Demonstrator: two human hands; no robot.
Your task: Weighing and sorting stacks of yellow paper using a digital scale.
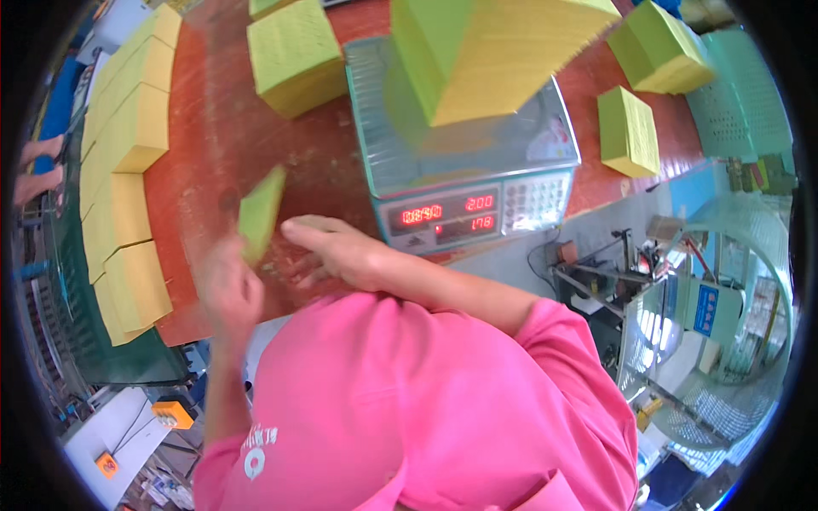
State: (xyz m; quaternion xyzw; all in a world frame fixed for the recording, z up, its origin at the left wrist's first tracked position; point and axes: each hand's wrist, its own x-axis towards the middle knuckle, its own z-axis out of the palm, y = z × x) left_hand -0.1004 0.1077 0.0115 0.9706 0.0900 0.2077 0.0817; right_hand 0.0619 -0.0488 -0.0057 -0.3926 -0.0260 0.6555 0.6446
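Observation:
My left hand (232,288), blurred by motion, is closed on a thin stack of yellow-green sheets (262,213) standing on edge above the red table. Just right of it is my right hand (339,252), its fingers stretched toward the stack and apart from it; nothing shows in that hand. My right wrist lies before the front corner of a digital scale (460,213) with a lit red display. A big block of yellow sheets (503,64) rests on the scale's pan, its top cut off by the frame edge.
Yellow blocks (141,128) form a row along the left of the red table (209,94). Another block (296,58) stands left of the scale, two more (629,132) to its right. A green perforated basket (740,94) is far right. Another person's bare limbs (41,166) show at far left.

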